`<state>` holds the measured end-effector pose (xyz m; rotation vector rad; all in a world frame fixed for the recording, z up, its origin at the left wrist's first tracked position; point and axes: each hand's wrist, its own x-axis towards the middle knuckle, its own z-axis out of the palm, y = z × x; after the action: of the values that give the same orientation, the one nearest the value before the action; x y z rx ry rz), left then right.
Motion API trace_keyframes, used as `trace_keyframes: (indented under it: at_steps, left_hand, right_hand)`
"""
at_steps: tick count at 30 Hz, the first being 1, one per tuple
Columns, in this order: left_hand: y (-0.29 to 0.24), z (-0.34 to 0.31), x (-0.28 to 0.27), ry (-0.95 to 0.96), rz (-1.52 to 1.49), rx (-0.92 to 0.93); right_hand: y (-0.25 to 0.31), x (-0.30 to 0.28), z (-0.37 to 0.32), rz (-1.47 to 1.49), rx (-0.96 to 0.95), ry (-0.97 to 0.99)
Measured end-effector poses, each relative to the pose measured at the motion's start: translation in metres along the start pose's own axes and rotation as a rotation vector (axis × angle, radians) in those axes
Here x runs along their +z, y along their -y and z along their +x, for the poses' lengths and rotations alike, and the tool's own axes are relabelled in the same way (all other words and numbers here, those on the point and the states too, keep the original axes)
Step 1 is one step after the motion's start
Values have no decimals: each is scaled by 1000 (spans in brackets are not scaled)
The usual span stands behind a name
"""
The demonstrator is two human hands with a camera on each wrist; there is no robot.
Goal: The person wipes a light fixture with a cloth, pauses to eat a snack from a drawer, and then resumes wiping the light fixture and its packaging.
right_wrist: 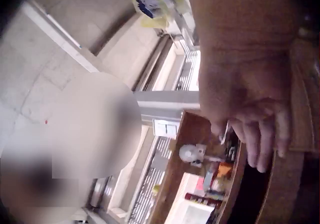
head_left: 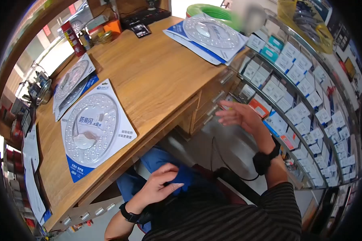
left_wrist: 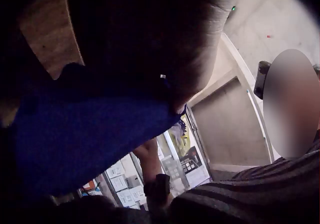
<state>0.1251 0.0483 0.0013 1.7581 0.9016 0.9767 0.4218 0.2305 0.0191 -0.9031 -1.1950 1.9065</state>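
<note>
Low in front of the lap, my left hand (head_left: 160, 185) grips a blue cloth (head_left: 190, 180), thumb and fingers curled at its edge. The same cloth (left_wrist: 85, 139) fills much of the left wrist view, where that hand is mostly dark. My right hand (head_left: 242, 116) is raised beside the desk's drawers, fingers extended and holding nothing; the right wrist view also shows this hand (right_wrist: 252, 104) with loose fingers. Nearest the left hand on the desk lies a round LED light panel in a blister pack (head_left: 97, 130) on a white and blue card.
On the wooden desk (head_left: 149, 72) are more light panel packs (head_left: 74, 80) at the left and a stack of packs (head_left: 209, 36) at the far right. A red spray can (head_left: 73, 39) stands at the back. Shelves of small white boxes (head_left: 295, 86) line the right side.
</note>
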Motion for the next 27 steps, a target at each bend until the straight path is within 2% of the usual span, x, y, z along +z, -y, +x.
trace_keyframes:
  at_steps: [1, 3, 6, 7, 9, 11, 13, 14, 16, 18, 19, 20, 21, 23, 24, 25, 27]
  left_hand:
    - [1, 2, 0, -45, -12, 35]
    - [3, 3, -1, -27, -95, 31]
    - [-2, 6, -6, -74, -116, 72]
    - [-4, 5, -6, -54, -187, 4]
    - [-5, 5, -7, -56, -251, -62]
    - [-4, 11, -4, -1, -220, 31]
    - [-6, 18, 3, 33, -248, 30]
    - [-5, 22, 8, 57, -255, 51]
    - [-7, 31, 15, 159, -300, 24]
    - [-10, 32, 15, 169, -188, -40]
    - [-10, 32, 14, 188, -81, -111]
    - [-5, 31, 12, 133, -156, -24]
    - [-7, 27, 8, 123, -151, -25]
    - [-18, 14, -3, -26, -34, -108]
    - [-32, 10, -9, -153, -51, -283]
    - [-26, 5, -14, -256, -134, -275]
    - [-10, 5, -23, -394, -115, -91]
  right_hand:
    - [-1, -6, 2, 7, 0, -13]
    - [-13, -22, 16, -182, -12, -37]
    - [-47, -85, 45, -213, -40, 51]
    - [-36, -56, 45, -222, -37, 72]
    - [-28, 7, 34, -663, -521, -54]
    - [-27, 29, 29, -673, -519, -4]
    - [-12, 52, 21, -955, 215, 4]
    - [-19, 57, 24, -966, 206, 17]
    - [-37, 74, 25, -523, 243, 321]
    - [-53, 117, 14, -279, 103, 590]
    - [-66, 128, 17, -331, -179, 807]
    - [-64, 130, 7, -240, 339, 858]
    - [-67, 137, 3, -13, 401, 788]
    - [-77, 121, 1, 67, 656, 583]
    - [-70, 122, -2, 63, 663, 591]
    - [-58, 126, -8, 30, 603, 556]
    - [-47, 123, -9, -14, 546, 525]
